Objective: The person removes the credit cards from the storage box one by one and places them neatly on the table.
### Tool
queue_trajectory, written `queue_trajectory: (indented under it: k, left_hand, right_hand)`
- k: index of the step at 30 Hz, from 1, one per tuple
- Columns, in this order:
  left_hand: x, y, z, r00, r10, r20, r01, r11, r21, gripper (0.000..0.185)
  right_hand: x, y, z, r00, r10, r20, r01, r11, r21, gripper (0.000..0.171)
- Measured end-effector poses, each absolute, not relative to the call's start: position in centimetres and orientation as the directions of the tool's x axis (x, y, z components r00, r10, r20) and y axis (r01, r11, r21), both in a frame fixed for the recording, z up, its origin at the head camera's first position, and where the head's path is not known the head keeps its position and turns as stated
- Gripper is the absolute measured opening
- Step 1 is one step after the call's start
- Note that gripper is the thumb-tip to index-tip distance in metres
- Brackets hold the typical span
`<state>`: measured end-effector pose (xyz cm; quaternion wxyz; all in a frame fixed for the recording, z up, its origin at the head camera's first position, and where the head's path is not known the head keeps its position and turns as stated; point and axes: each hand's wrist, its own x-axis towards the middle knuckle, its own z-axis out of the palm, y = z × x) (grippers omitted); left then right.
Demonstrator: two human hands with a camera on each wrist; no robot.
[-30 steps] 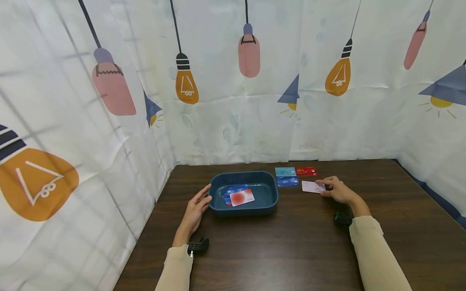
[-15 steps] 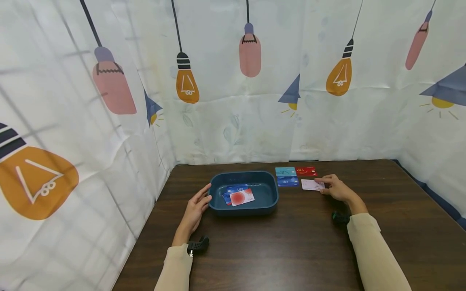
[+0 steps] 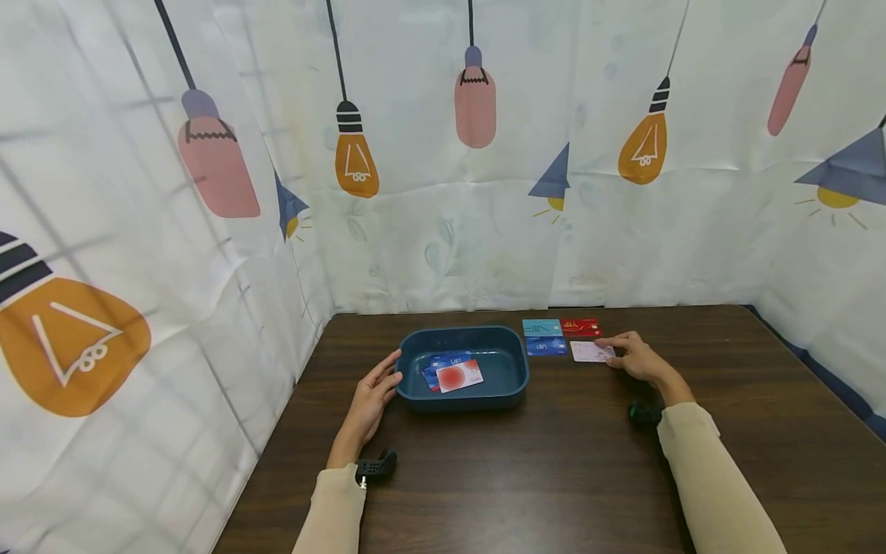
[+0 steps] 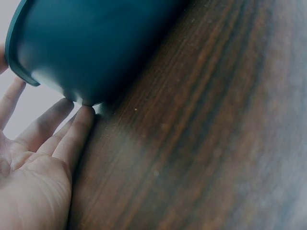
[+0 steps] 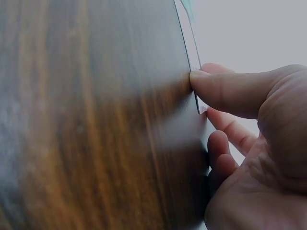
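Here the pale pink card (image 3: 592, 352) is pinched at its near edge by the right hand (image 3: 638, 359), thumb and fingers (image 5: 225, 88) curled on it, flat on the surface (image 3: 567, 462) just beside the blue card (image 3: 546, 346). The left hand (image 3: 370, 400) is laid open, straight fingers (image 4: 72, 139) touching the teal tray (image 3: 515, 385). Probably the edge is best lifted gently while the tray is steadied.

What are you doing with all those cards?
A person sits at a dark wooden table. The left hand rests with straight fingers against the side of a blue tray that holds a few cards. The right hand pinches the edge of a pale pink card lying flat beside three other cards laid out on the table.
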<state>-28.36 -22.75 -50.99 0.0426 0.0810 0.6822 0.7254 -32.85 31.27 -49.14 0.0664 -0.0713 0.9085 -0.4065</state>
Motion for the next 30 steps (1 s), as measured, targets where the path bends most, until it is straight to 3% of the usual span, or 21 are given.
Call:
queue_trajectory:
  k: [19,30]
  left_hand:
    - [-28.4,-22.9,-51.1,-0.983,0.173,0.057,0.048,-0.054,0.997,0.054]
    - [-28.3,-22.8,-51.0,-0.984,0.168,0.052,0.045,-0.044,0.998,0.054]
  right_hand:
    - [-33.5,30.4,-49.6,-0.985,-0.174,-0.001,-0.120,0.683,-0.721,0.040]
    - [-33.6,30.1,-49.4,-0.990,-0.140,-0.032,-0.074,0.685,-0.725,0.040]
